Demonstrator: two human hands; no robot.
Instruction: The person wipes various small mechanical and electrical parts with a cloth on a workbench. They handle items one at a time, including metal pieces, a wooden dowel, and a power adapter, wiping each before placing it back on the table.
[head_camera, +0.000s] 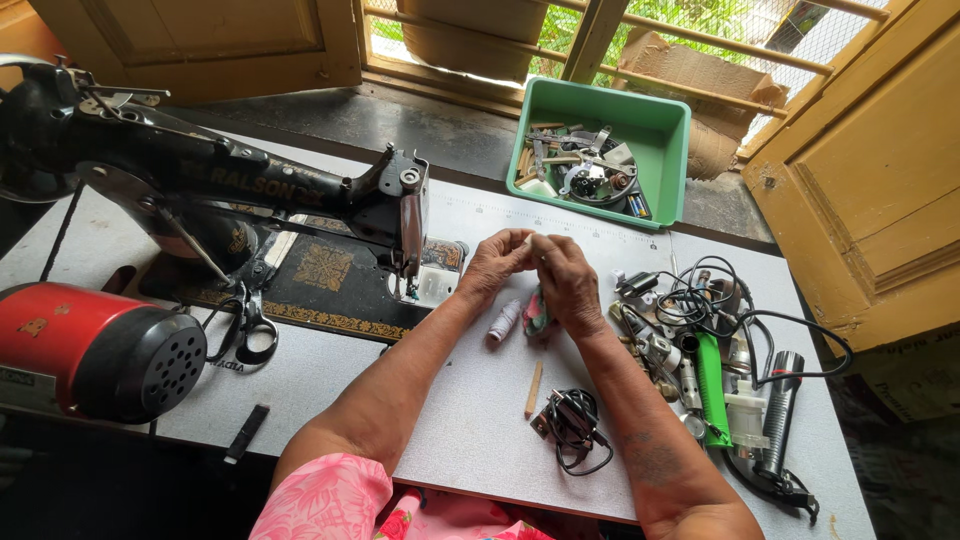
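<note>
My left hand (497, 262) and my right hand (566, 282) meet above the grey table (470, 400), fingertips pinched together on a small pale thing I cannot make out. Just below them lie a pale thread spool (504, 320) and a small pink and green item (537, 312). The black sewing machine (240, 195) stands to the left, its needle end (410, 235) close to my left hand.
A green tray (665, 130) of metal parts sits at the back. Tangled cables, a green tool (712, 385) and metal pieces crowd the right side. Scissors (250, 325), a red and black motor (95, 350), a wooden stick (534, 388) and a small wired part (570, 425) lie nearby.
</note>
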